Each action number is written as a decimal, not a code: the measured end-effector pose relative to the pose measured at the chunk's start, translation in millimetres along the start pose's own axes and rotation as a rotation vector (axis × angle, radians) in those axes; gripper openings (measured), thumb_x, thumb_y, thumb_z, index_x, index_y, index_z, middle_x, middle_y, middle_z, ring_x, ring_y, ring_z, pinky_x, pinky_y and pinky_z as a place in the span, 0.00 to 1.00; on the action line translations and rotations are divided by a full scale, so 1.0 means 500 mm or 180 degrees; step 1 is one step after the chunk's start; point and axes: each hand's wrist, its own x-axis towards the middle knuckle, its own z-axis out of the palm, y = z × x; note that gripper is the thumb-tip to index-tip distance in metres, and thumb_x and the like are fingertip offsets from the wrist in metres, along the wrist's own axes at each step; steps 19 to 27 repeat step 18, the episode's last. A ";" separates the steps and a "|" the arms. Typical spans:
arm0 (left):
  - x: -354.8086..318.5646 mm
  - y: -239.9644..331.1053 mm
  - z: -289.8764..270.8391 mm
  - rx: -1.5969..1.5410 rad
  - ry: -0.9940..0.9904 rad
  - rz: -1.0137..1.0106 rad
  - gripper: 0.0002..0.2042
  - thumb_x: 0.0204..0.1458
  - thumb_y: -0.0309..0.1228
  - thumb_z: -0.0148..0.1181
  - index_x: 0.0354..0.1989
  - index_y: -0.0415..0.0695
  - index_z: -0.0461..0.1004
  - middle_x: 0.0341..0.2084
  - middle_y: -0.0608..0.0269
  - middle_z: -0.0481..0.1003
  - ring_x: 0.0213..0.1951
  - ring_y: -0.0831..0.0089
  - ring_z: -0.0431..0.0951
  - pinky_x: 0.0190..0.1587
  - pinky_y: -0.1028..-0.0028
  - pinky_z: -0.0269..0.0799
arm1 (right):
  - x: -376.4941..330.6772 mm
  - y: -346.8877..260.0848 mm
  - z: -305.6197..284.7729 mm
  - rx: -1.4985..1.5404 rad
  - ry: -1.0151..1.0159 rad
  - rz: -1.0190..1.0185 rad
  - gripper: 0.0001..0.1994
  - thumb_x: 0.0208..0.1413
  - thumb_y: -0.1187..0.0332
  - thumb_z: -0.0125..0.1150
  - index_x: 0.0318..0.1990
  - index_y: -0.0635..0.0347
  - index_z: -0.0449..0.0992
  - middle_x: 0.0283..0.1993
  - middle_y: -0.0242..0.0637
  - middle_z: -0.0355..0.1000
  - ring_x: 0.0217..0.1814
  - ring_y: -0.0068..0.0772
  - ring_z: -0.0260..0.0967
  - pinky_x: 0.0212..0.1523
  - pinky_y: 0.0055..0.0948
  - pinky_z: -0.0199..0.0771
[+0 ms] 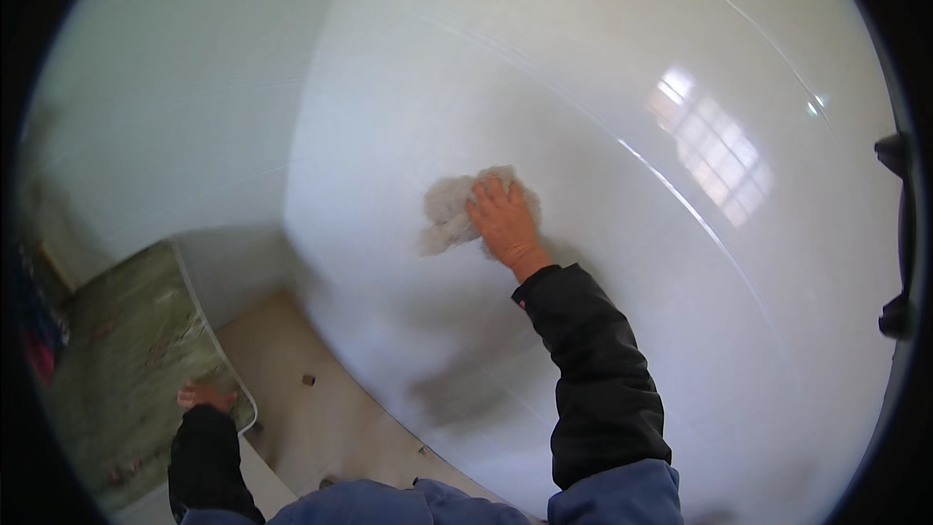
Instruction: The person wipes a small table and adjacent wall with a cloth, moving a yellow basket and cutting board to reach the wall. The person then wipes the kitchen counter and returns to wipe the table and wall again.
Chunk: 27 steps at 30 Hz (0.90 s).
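My right hand (507,224) presses a crumpled, pale grey-beige cloth (449,209) flat against a glossy white wall (389,136). Its fingers lie over the right part of the cloth, which bunches out to the left and below. Low on the left, my left hand (206,396) rests on the edge of a green mattress (136,360) with faint reddish marks and pale piping. Those fingers are spread and hold nothing. Both forearms wear black sleeves.
The wall meets a second pale wall (194,107) at a corner on the left. Below is a tan floor (301,418) with a small brown block (308,380) on it. A window reflection (714,146) shines on the wall. Dark fittings (894,316) line the right edge.
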 end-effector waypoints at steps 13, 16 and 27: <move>0.187 0.014 0.133 0.0497 -0.0317 -0.0254 0.53 0.45 0.66 0.62 0.74 0.48 0.49 0.74 0.44 0.44 0.72 0.38 0.48 0.70 0.46 0.50 | -0.744 0.559 -0.638 -0.2184 0.1283 0.4149 0.18 0.51 0.78 0.58 0.52 0.63 0.75 0.54 0.51 0.72 0.56 0.58 0.69 0.55 0.47 0.71; 0.219 0.018 0.197 0.0764 -0.0487 0.0088 0.50 0.46 0.67 0.61 0.74 0.54 0.51 0.75 0.49 0.44 0.72 0.41 0.49 0.69 0.45 0.53 | -0.868 0.563 -0.683 -0.1790 0.1807 0.4592 0.14 0.48 0.77 0.57 0.44 0.67 0.76 0.48 0.53 0.72 0.53 0.60 0.68 0.52 0.49 0.68; 0.240 0.056 0.188 0.0791 -0.0786 0.0416 0.50 0.46 0.68 0.59 0.74 0.52 0.51 0.75 0.50 0.43 0.73 0.43 0.49 0.69 0.44 0.53 | -0.871 0.567 -0.655 -0.2029 0.1254 0.4163 0.12 0.46 0.77 0.57 0.40 0.66 0.76 0.45 0.52 0.73 0.48 0.61 0.68 0.51 0.49 0.67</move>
